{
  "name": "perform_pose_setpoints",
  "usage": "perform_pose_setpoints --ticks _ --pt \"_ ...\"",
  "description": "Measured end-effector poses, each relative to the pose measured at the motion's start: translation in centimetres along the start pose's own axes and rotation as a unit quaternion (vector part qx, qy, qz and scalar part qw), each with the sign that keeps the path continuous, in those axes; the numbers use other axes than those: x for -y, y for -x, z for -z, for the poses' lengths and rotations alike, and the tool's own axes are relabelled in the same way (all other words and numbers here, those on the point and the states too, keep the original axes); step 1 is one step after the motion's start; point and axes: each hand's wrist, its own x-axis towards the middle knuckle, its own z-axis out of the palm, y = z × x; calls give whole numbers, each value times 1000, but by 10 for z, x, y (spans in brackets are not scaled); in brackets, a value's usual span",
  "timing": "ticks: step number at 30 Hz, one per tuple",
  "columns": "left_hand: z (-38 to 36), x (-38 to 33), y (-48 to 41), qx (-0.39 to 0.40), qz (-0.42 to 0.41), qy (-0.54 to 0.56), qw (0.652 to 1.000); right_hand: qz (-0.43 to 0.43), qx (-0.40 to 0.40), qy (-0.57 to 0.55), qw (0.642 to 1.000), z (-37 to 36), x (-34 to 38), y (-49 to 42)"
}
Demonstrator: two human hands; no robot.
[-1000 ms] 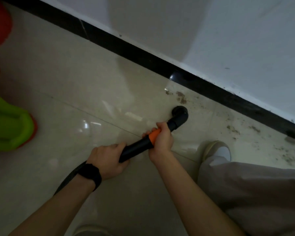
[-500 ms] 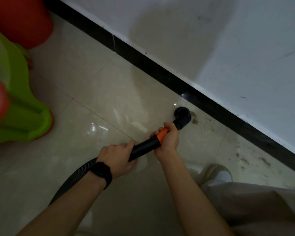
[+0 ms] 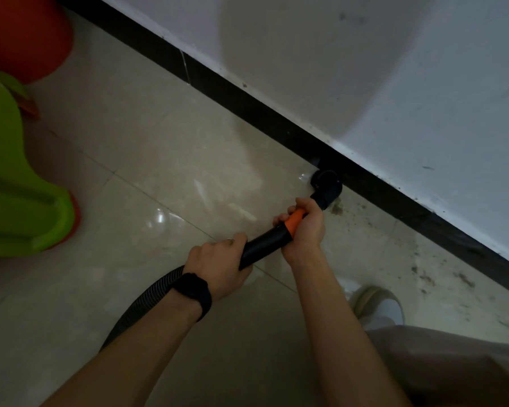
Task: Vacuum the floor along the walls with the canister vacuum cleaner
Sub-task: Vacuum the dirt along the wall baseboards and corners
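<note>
Head view: both forearms reach forward; left grip (image 3: 218,265) curls round the black wand (image 3: 265,243), right grip (image 3: 304,230) clamps its orange collar (image 3: 295,220), nozzle (image 3: 326,186) on the floor (image 3: 159,142) against the baseboard (image 3: 247,104).

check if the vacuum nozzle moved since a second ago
Yes: the vacuum nozzle went toward the black baseboard, past the dirt patch, and now sits at its foot.

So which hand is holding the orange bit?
The right hand, round the orange bit nearest the nozzle. The left hand, with the black wristband, grips the plain black tube further back.
</note>
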Motion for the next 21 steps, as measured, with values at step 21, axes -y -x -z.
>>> perform_pose_setpoints --ticks 21 --pt "-4 47 31 -7 10 0 1000 -5 -25 21 999 -11 -48 29"
